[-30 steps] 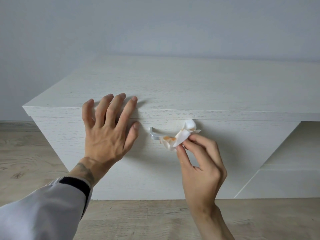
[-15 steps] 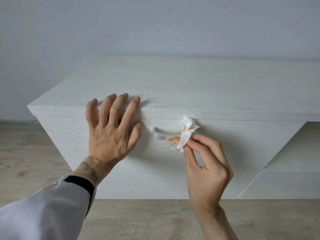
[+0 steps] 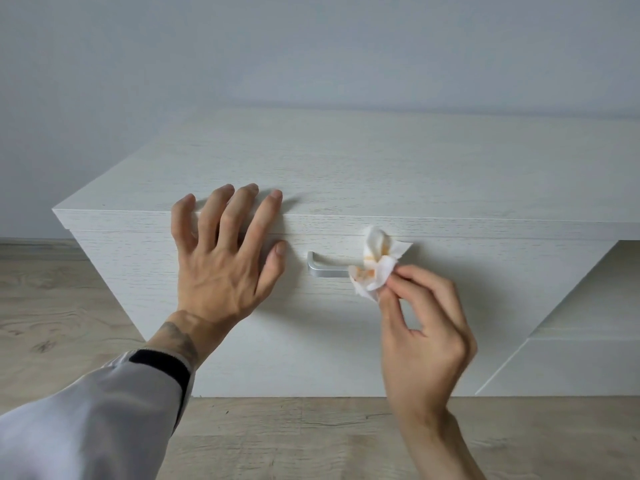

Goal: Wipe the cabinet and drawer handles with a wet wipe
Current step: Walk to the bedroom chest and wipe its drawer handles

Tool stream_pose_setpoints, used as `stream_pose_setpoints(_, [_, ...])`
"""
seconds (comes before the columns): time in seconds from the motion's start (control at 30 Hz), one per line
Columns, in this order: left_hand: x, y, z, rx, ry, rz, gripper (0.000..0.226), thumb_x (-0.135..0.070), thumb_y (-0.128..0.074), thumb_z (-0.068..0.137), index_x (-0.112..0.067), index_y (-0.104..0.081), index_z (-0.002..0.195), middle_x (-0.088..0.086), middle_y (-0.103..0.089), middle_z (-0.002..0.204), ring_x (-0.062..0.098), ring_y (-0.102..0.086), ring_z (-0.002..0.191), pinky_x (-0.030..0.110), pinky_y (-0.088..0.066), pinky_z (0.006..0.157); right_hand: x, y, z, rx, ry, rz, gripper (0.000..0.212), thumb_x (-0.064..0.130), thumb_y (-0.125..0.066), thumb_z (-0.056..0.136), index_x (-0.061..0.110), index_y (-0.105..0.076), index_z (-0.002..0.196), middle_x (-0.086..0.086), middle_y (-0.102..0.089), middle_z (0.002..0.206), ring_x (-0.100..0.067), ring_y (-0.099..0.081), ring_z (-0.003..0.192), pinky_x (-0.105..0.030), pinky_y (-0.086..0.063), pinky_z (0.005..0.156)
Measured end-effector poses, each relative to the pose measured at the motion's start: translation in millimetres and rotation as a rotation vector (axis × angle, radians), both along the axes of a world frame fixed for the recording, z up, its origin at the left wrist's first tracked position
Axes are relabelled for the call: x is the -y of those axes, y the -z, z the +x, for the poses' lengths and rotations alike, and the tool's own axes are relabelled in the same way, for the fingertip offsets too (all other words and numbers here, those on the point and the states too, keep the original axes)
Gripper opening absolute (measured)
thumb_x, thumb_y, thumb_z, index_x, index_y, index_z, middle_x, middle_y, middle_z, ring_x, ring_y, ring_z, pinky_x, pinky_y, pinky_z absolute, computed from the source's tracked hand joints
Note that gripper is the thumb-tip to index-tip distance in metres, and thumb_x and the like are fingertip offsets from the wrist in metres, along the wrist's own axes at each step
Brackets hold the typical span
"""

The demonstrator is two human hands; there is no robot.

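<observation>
A low white wood-grain cabinet (image 3: 381, 168) fills the middle of the head view. A silver bar handle (image 3: 325, 269) sits on its drawer front. My right hand (image 3: 424, 327) pinches a crumpled white wet wipe (image 3: 375, 268) with orange stains, wrapped over the right part of the handle, so that end is hidden. My left hand (image 3: 225, 258) lies flat with fingers spread on the drawer front and top edge, just left of the handle.
An open shelf recess (image 3: 588, 306) lies at the cabinet's right. Pale wooden floor (image 3: 52, 306) runs along the left and below. A plain grey wall (image 3: 311, 46) stands behind the cabinet.
The wipe has slid rightward along the handle, uncovering more of its left part. My left hand has stayed pressed against the drawer front.
</observation>
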State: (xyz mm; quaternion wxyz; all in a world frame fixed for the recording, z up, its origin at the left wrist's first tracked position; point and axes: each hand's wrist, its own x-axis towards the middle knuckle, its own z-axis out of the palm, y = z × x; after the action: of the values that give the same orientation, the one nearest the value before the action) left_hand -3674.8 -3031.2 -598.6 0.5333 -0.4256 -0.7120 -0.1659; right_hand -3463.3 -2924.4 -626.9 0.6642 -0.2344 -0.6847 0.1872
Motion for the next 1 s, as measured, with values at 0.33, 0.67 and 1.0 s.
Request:
stream_pose_setpoints(0.33, [-0.6,1.1,-1.5,-0.012,0.01,-0.001,0.054,-0.04,-0.046,0.103,-0.016,-0.042,0.151,0.012,-0.048,0.143,0.034,-0.045,0.132,0.061,-0.029,0.113,48.9,-3.8,-51.2,-0.014,-0.107,0.0,0.015,-0.009,-0.079,0.086,0.002,-0.082,0.096,-0.008,-0.073,0.096,-0.005,-0.07,0.096,-0.013,-0.053,0.09])
stream_pose_setpoints(0.67, [0.5,0.3,0.8,0.019,0.005,-0.005,0.052,-0.041,-0.042,0.104,-0.017,-0.042,0.15,0.013,-0.05,0.141,0.032,-0.042,0.134,0.062,-0.027,0.114,-3.9,3.1,2.1,-0.046,0.066,-0.051,0.01,-0.01,-0.077,0.087,-0.003,-0.08,0.094,-0.009,-0.07,0.099,-0.013,-0.069,0.092,-0.026,-0.057,0.084])
stream_pose_setpoints(1.0, [0.0,0.8,0.8,0.015,0.015,0.01,0.052,-0.038,-0.045,0.102,-0.017,-0.042,0.15,0.014,-0.052,0.141,0.034,-0.044,0.132,0.061,-0.027,0.114,30.3,2.5,-31.2,-0.027,-0.029,0.033,0.009,-0.007,-0.078,0.087,0.001,-0.083,0.09,-0.01,-0.074,0.093,-0.004,-0.068,0.095,-0.011,-0.052,0.09])
